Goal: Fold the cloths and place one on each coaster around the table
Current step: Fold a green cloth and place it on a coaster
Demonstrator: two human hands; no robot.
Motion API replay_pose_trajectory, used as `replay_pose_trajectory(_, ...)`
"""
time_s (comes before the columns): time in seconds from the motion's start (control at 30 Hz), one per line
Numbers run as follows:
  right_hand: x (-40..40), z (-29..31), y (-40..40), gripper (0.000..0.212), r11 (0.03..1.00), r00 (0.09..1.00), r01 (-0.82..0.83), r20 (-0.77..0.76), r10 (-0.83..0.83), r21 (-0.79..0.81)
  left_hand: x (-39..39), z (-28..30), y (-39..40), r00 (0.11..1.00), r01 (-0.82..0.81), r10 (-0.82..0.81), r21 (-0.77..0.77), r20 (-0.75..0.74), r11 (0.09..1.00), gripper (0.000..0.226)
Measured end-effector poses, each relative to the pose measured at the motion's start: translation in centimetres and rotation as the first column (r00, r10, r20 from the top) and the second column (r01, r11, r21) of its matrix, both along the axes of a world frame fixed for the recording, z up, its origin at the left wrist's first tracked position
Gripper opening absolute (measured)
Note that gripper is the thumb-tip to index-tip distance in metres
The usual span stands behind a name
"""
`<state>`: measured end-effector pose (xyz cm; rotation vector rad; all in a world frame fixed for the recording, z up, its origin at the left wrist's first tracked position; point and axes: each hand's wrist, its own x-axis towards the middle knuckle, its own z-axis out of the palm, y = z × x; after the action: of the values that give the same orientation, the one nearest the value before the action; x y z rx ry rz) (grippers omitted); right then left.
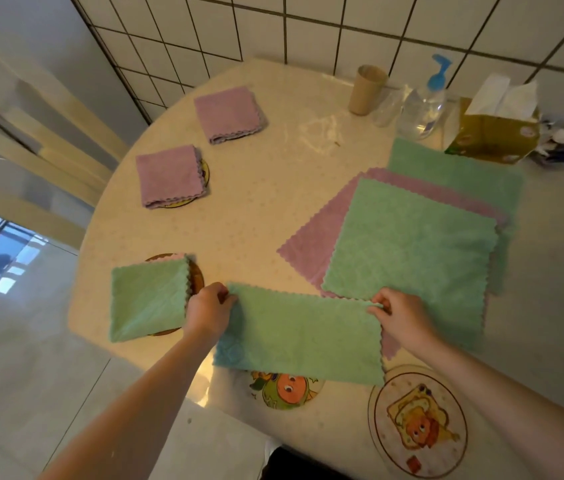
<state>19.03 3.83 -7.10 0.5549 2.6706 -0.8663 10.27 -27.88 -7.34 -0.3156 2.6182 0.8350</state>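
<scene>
both hands pinch the half-folded green cloth (299, 336) by its far corners, left hand (208, 311) and right hand (402, 315). it looks soft, light and floppy, so corners probably give the best hold.

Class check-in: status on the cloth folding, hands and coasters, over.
Left hand and right hand pinch the half-folded green cloth. It overlaps the cartoon coaster. Nothing blocking.

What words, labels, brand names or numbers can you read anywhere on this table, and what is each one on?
No text can be read anywhere.
Tissue box: round marks on its side, too blurred to read.
Pump bottle: no legible label.
Cartoon coaster and cartoon plate: pictures only, no words visible.
Paper cup: plain.
Cloths, including the green cloth being folded: no tags showing.
</scene>
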Motion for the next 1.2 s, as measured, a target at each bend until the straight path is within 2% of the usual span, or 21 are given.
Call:
replay_pose_trajectory(0.2,-0.3,0.2,-0.1,0.013,0.999,0.999,-0.036,0.017,0.036,0.021,0.9,-0.5,0.0,0.995,-0.090,0.090,0.000,-0.040,0.996,0.022)
replay_pose_trajectory(0.27,-0.1,0.6,-0.3,0.016,0.999,0.999,-0.031,-0.010,0.032,0.028,1.5,-0.1,0.4,0.993,-0.040,0.034,-0.055,-0.109,0.998,0.021)
replay_pose_trajectory(0.3,0.2,0.8,-0.4,0.021,0.995,0.996,-0.056,-0.058,0.061,0.086,2.0,0.0,0.5,0.981,0.044,-0.070,-0.142,-0.184,0.989,0.024)
replay_pose_trajectory(0.37,1.4,1.4,-0.9,0.027,0.947,0.958,-0.149,-0.194,0.209,0.283,3.2,0.1,0.9,0.867,0.253,-0.369,-0.342,-0.336,0.905,0.033)
replay_pose_trajectory(0.4,2.2,1.9,-1.5,0.023,0.914,0.917,-0.204,-0.258,0.304,0.351,4.2,0.1,1.2,0.778,0.347,-0.484,-0.370,-0.400,0.862,0.033)
replay_pose_trajectory(0.47,4.4,2.6,-2.6,0.012,0.843,0.823,-0.392,-0.269,0.500,0.368,6.7,-0.2,1.9,0.601,0.583,-0.652,-0.304,-0.463,0.754,0.021)
replay_pose_trajectory(0.5,5.8,2.3,-3.2,0.012,0.776,0.756,-0.510,-0.236,0.610,0.372,8.2,-0.3,2.2,0.528,0.679,-0.708,-0.267,-0.469,0.684,0.017)
replay_pose_trajectory(0.57,8.3,1.3,-3.9,0.025,0.612,0.607,-0.682,-0.156,0.779,0.401,11.0,-1.2,2.4,0.451,0.780,-0.791,-0.248,-0.413,0.574,0.027)
replay_pose_trajectory(0.6,9.3,0.7,-4.1,0.039,0.560,0.565,-0.720,-0.121,0.816,0.411,12.1,-1.7,2.3,0.450,0.787,-0.810,-0.263,-0.377,0.559,0.032)
replay_pose_trajectory(0.67,10.3,0.0,-4.5,0.067,0.514,0.554,-0.740,-0.038,0.831,0.435,13.7,-2.3,1.4,0.494,0.773,-0.827,-0.299,-0.269,0.559,0.041)
replay_pose_trajectory(0.77,10.2,0.1,-4.3,0.083,0.500,0.567,-0.726,-0.001,0.824,0.473,14.0,-2.7,0.1,0.528,0.753,-0.828,-0.346,-0.187,0.559,0.047)
replay_pose_trajectory(0.97,9.9,0.2,-5.6,0.082,0.545,0.649,-0.684,0.064,0.758,0.485,14.1,-2.6,-3.7,0.659,0.711,-0.747,-0.246,-0.095,0.659,0.055)
replay_pose_trajectory(1.1,9.2,0.7,-7.0,0.060,0.575,0.713,-0.610,0.061,0.699,0.546,13.9,-1.9,-3.6,0.697,0.684,-0.713,-0.229,-0.072,0.692,0.062)
replay_pose_trajectory(1.2,8.8,1.3,-6.8,0.050,0.617,0.734,-0.562,-0.012,0.679,0.551,14.1,-0.9,-2.0,0.730,0.646,-0.682,-0.285,-0.040,0.708,0.074)
